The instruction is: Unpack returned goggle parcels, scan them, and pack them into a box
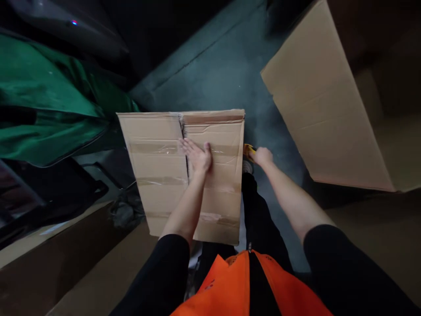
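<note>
A flattish, closed cardboard box point(158, 164) with strips of clear tape across its top is in front of me. Down its middle runs a dark, ragged seam. My left hand point(198, 154) lies flat on the box beside this seam, palm down and fingers stretched out. Just past the box's right edge, my right hand point(264, 155) is closed around the handle of a yellow tape dispenser point(249, 151). Part of the dispenser is hidden by the fist and the box edge, and its details are blurred.
A large open carton point(315, 101) stands on the right. Green fabric point(49, 92) hangs at the left, above a dark bag-like thing point(66, 188). More cardboard point(108, 267) lies at the lower left. The grey floor point(217, 70) shows beyond the box, and my legs point(263, 219) are close behind it.
</note>
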The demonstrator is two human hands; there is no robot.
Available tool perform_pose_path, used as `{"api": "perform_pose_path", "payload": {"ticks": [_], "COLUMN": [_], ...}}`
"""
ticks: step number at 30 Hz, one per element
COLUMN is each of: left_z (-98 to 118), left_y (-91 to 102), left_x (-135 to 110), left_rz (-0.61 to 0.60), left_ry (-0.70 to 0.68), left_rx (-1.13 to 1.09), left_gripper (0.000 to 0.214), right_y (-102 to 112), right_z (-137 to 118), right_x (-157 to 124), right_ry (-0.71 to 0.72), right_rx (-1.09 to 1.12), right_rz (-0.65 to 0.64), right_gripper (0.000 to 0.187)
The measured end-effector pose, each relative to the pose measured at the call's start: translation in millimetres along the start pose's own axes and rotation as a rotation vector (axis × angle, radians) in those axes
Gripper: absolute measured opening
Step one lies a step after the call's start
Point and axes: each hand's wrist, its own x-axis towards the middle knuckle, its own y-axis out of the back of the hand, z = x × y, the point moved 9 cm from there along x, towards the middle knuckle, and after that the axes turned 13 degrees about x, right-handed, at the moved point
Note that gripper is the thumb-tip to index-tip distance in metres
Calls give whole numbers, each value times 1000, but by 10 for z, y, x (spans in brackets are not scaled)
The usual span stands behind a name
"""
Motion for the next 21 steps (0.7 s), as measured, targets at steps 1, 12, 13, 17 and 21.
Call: {"api": "perform_pose_path", "payload": {"ticks": [1,12,13,17,21], "left_z": [114,-350,-447,-508,-395], "left_y": [-72,564,573,310,402], "left_x": [-76,-209,-219,-129,-78], "left_rz": [-7,-44,-54,-204,-368], "left_ry": [-7,-122,-71,-1,-39], "left_rx": [-12,-21,-6,58,149], "left_gripper": [106,86,87,102,110], "right_y": [-7,274,326,458,548], "right_z": [207,1228,1181,972,590], "right_x": [-22,-1415,-1603,-2218,-2812], "right_ry": [-57,-135,-97,17,174], "right_rx": [-14,-23,13,10,-68], "right_rz": [20,-7,6,27,-20], "right_gripper": [72,58,56,54,43]}}
